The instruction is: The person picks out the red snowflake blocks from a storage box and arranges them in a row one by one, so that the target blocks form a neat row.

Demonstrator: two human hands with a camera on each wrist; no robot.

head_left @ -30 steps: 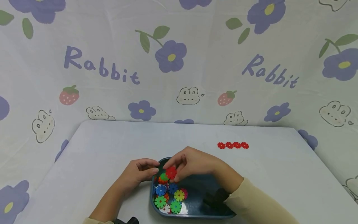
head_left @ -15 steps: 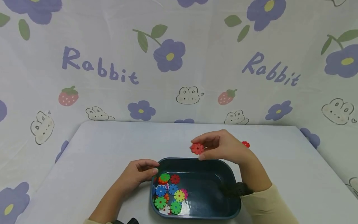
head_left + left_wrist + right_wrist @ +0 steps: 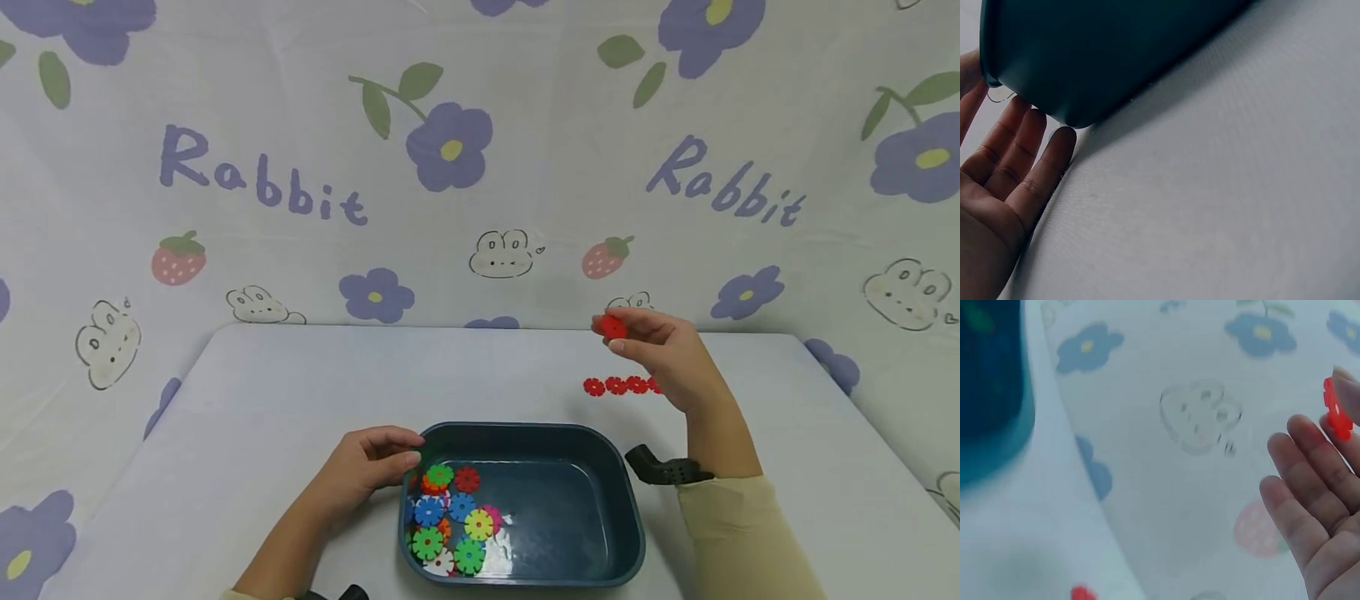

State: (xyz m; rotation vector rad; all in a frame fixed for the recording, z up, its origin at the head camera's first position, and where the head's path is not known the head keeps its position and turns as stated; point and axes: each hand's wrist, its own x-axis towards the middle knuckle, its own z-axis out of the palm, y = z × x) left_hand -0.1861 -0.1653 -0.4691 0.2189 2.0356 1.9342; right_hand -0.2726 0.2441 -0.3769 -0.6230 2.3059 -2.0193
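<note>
My right hand (image 3: 667,354) pinches a red plastic interlocking disc (image 3: 614,327) between thumb and fingers, raised over the far part of the table. In the right wrist view the disc (image 3: 1337,411) shows edge-on, with the other fingers loosely spread. Below that hand lies a row of several red discs (image 3: 617,386), its right end partly covered by the hand. My left hand (image 3: 375,457) touches the left back corner of a dark teal tray (image 3: 525,427); in the left wrist view its fingers (image 3: 1054,156) extend straight against the tray's outer wall.
Several notched discs in green, blue, yellow, white and red, including a yellow disc (image 3: 479,525), lie in the tray's left part. The white table (image 3: 300,375) ends at a printed cloth backdrop (image 3: 525,167). A black wrist device (image 3: 667,469) sits on the right forearm.
My right hand has lifted a red disc from the tray and carried it up and right, beyond the red row. The left hand has stayed at the tray's corner.
</note>
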